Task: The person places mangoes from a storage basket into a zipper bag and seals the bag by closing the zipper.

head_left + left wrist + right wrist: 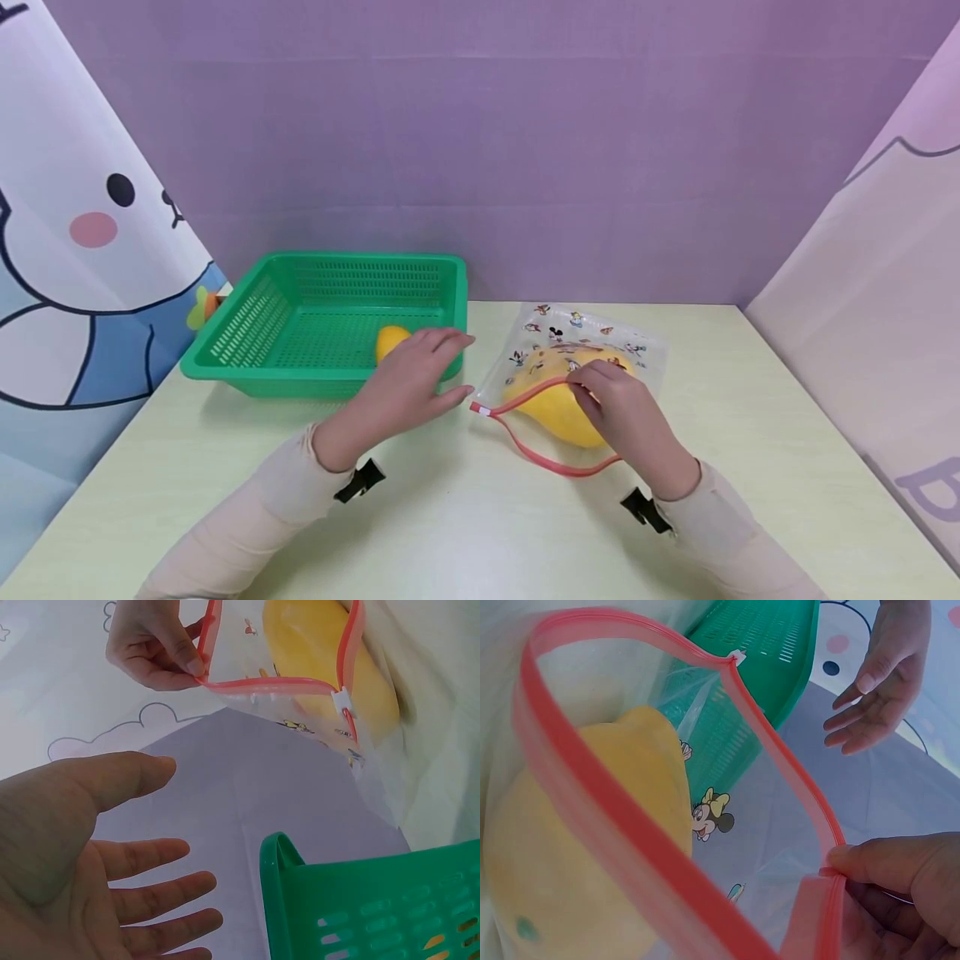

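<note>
Seen from the head, the right hand pinches the red zip edge of a clear plastic bag printed with small cartoon figures. The bag lies on the pale table, its mouth gaping towards six o'clock, with a large, smooth yellow rounded object inside. The right wrist view shows a green spot on that object, and the zip's two strips standing well apart. A white slider sits at the bag's corner, between eight and nine o'clock.

The left hand holds nothing; its fingers are straight and the thumb stands wide of them. It hovers at nine o'clock from the bag, beside a green rectangular plastic basket. A small yellow rounded object is inside the basket, towards four o'clock, partly hidden by this hand.

The step in hand appears to be managing the bag's mouth around its load. The next move likely calls for the left hand to steady the slider corner while the right keeps its pinch.
</note>
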Demonstrator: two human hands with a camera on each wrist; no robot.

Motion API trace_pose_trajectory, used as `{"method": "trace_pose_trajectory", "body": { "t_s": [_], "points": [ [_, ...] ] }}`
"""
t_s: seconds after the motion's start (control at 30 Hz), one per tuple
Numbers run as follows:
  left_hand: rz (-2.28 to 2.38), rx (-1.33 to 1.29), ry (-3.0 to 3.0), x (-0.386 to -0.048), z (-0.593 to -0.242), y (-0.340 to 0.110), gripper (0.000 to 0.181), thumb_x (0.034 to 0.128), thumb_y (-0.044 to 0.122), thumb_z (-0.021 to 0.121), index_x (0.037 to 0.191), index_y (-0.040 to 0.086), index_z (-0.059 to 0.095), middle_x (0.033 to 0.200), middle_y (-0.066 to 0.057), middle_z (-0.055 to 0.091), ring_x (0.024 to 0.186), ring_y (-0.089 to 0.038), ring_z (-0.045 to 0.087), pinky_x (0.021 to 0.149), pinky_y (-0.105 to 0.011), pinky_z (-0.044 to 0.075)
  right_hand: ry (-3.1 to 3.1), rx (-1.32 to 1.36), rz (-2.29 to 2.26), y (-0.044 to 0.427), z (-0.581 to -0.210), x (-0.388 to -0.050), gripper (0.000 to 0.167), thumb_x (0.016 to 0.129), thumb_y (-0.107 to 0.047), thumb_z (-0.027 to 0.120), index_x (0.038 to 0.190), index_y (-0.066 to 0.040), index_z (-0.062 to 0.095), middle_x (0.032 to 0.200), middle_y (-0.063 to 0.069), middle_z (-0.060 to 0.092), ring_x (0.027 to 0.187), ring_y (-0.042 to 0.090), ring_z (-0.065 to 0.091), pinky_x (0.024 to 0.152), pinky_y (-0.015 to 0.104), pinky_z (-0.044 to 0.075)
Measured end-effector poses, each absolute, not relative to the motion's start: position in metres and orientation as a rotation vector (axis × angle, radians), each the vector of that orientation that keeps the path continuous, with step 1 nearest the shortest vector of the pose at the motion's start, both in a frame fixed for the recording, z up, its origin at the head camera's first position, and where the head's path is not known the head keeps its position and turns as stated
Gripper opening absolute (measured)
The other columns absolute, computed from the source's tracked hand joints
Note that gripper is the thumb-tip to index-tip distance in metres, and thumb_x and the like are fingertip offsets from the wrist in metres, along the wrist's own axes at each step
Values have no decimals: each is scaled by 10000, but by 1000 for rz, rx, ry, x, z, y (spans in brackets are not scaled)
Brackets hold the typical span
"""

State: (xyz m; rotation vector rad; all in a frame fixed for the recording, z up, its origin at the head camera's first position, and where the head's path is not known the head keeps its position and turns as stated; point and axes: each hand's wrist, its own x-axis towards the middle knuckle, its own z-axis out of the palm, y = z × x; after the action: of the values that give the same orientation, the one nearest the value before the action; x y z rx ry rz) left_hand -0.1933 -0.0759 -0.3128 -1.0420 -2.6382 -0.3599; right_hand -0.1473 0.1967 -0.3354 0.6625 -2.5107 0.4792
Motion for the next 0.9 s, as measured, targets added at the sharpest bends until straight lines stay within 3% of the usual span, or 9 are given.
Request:
{"method": "trace_pose_trajectory", "body": {
  "t_s": [0.9],
  "points": [
    [-376,-991,-2648,-207,-310,-90,572,833,345,710,1289,45,538,1278,-127,562,1205,-308,500,983,-458,430,-2530,651,485,196,-334,-146,240,711,2,795,921,-46,690,881,60,684,789,196,631,692,318,563]
  ]
}}
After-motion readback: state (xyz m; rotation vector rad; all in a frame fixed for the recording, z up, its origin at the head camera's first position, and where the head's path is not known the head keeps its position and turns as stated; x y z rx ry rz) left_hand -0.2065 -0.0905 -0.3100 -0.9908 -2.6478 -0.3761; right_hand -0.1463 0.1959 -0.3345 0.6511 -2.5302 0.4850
